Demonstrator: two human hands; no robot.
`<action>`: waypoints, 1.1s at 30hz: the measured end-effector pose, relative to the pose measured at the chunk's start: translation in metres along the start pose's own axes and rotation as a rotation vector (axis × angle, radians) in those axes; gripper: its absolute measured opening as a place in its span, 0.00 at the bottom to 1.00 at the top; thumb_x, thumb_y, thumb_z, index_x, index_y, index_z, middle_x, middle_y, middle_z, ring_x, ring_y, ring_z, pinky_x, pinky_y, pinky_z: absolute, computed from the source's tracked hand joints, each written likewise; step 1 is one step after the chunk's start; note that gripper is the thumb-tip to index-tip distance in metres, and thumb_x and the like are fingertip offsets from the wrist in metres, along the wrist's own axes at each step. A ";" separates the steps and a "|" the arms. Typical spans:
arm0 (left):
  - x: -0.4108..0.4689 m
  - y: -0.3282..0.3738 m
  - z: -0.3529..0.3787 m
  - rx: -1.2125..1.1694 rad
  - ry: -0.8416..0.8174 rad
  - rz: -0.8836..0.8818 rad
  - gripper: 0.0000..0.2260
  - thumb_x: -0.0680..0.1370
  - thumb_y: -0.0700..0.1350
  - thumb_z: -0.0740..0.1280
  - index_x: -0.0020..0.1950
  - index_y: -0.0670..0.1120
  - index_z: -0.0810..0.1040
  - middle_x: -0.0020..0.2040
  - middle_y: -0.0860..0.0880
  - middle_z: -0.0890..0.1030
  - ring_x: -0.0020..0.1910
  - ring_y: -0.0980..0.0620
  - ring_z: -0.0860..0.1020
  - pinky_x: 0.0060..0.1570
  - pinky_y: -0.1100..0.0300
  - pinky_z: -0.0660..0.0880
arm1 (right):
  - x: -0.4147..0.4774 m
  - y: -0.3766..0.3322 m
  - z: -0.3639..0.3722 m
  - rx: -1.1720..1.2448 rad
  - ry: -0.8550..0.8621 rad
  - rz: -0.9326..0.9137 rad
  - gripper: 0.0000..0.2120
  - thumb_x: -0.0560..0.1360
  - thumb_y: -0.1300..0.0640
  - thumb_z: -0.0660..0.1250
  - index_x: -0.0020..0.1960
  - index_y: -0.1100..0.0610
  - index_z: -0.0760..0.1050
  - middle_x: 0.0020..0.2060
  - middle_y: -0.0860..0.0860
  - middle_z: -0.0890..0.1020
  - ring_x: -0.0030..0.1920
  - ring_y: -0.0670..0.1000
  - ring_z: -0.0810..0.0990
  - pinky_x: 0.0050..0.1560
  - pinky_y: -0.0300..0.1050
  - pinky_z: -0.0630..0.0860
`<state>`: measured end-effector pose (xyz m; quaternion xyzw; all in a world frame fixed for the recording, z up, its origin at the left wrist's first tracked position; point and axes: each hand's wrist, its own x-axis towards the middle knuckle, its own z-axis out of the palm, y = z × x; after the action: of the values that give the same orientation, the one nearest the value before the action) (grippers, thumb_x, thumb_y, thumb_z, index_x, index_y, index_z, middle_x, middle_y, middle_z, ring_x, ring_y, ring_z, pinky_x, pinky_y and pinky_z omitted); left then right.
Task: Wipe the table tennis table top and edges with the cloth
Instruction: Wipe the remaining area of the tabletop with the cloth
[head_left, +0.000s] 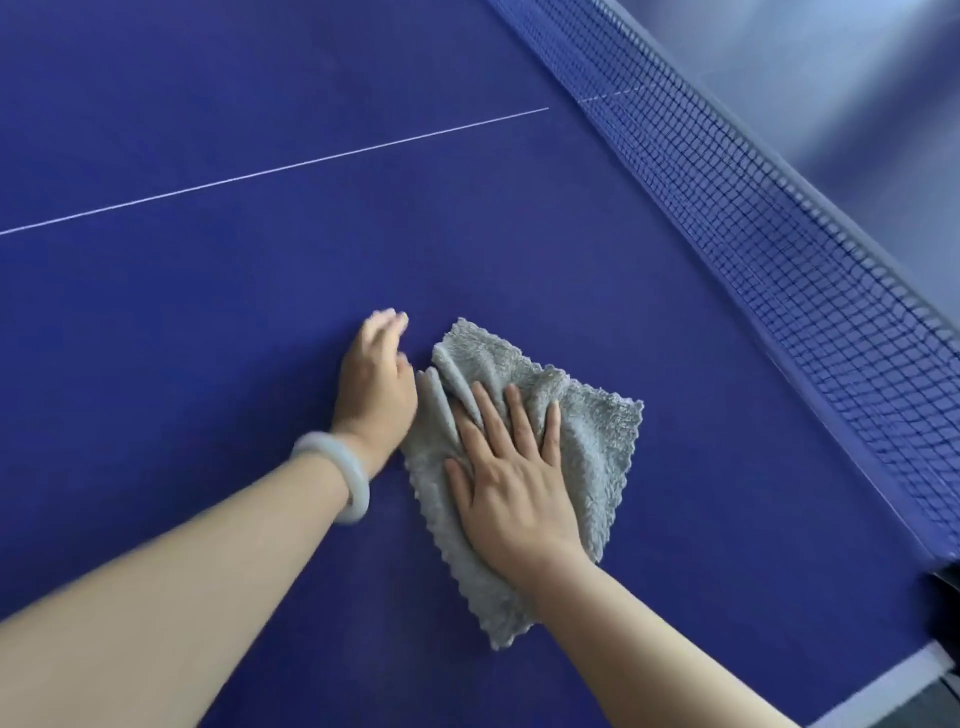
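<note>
A grey fluffy cloth (597, 447) lies partly bunched on the blue table tennis table top (208, 322). My right hand (511, 483) presses flat on the cloth with fingers spread, palm down. My left hand (376, 382) rests on the table surface just left of the cloth, touching its left edge, fingers loosely curled and slightly blurred. A pale bangle sits on my left wrist.
The blue net (769, 244) runs diagonally along the right side, with the other table half beyond it. A thin white centre line (270, 169) crosses the top at the upper left. The table's white side edge (893, 686) and the net clamp show at the lower right.
</note>
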<state>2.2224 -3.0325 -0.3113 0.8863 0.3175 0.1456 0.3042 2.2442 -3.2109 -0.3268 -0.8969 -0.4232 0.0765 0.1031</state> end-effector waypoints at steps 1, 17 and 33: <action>-0.026 -0.001 -0.003 0.058 -0.027 0.056 0.20 0.78 0.29 0.59 0.71 0.33 0.70 0.73 0.35 0.68 0.74 0.38 0.65 0.74 0.46 0.61 | 0.000 -0.002 0.001 0.004 -0.007 0.004 0.28 0.82 0.43 0.49 0.81 0.47 0.54 0.81 0.47 0.55 0.81 0.55 0.48 0.77 0.67 0.44; -0.137 -0.011 0.003 0.426 -0.088 0.169 0.28 0.81 0.50 0.47 0.77 0.38 0.63 0.77 0.41 0.63 0.78 0.44 0.60 0.76 0.48 0.56 | -0.045 0.100 -0.021 -0.004 0.043 0.157 0.27 0.82 0.43 0.46 0.79 0.49 0.60 0.80 0.52 0.60 0.81 0.54 0.52 0.80 0.55 0.43; -0.138 -0.009 0.003 0.425 -0.083 0.138 0.27 0.80 0.49 0.51 0.77 0.37 0.63 0.77 0.39 0.63 0.77 0.41 0.60 0.76 0.45 0.57 | -0.130 0.206 -0.057 -0.024 0.063 0.551 0.27 0.83 0.42 0.51 0.81 0.47 0.56 0.81 0.46 0.52 0.81 0.49 0.45 0.76 0.50 0.33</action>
<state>2.1152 -3.1186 -0.3286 0.9553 0.2668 0.0593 0.1130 2.3285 -3.4463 -0.3169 -0.9813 -0.1608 0.0686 0.0811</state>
